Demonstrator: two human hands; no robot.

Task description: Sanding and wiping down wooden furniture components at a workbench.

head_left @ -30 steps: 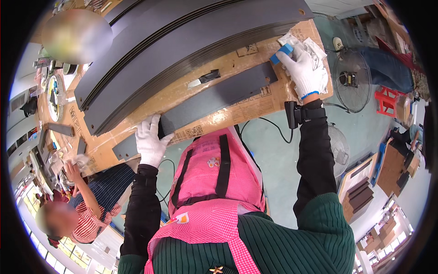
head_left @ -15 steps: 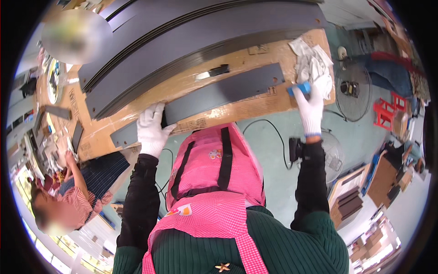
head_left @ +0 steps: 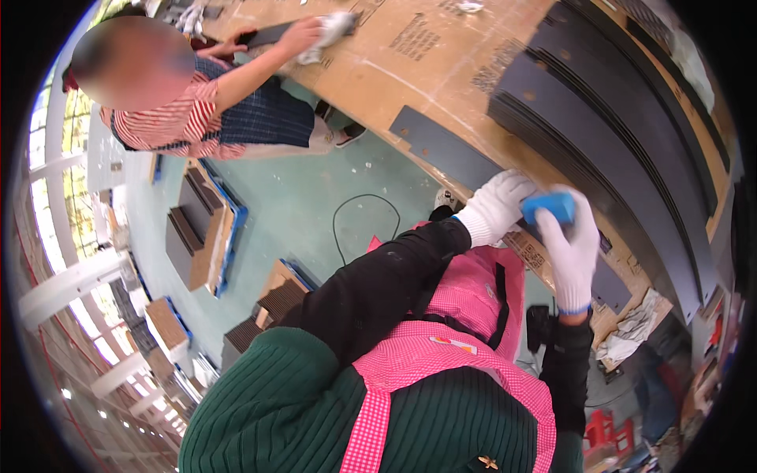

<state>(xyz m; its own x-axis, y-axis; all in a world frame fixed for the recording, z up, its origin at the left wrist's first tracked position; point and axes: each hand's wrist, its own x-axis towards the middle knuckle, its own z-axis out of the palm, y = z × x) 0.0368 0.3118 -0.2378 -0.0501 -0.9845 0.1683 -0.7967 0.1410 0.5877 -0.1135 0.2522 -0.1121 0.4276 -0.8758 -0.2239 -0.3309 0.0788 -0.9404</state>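
A long, narrow dark grey panel (head_left: pixel 453 151) lies along the near edge of the cardboard-covered table (head_left: pixel 430 67). My left hand (head_left: pixel 498 206), in a white knitted glove, rests over its middle, the fingers together on top and the thumb near the table edge. My right hand (head_left: pixel 576 252), gloved the same way, pinches a blue block (head_left: pixel 550 207) between thumb and fingers just above the panel. The block is slightly blurred; whether it touches the panel I cannot tell. Beyond my right hand, the panel's other end (head_left: pixel 609 285) shows.
Stacks of long dark panels (head_left: pixel 583 118) fill the table behind my hands. A crumpled white cloth (head_left: pixel 635 325) lies at its right end. On the left, a co-worker (head_left: pixel 260 118) holds a white rag (head_left: pixel 327 35) over a dark piece. Pallets with boards (head_left: pixel 197 229) stand on the floor, near a cable (head_left: pixel 337 217).
My view has swung left, bringing the co-worker closer into view. My right hand has carried the blue block from the panel's right end to beside my left hand, which stays on the panel.
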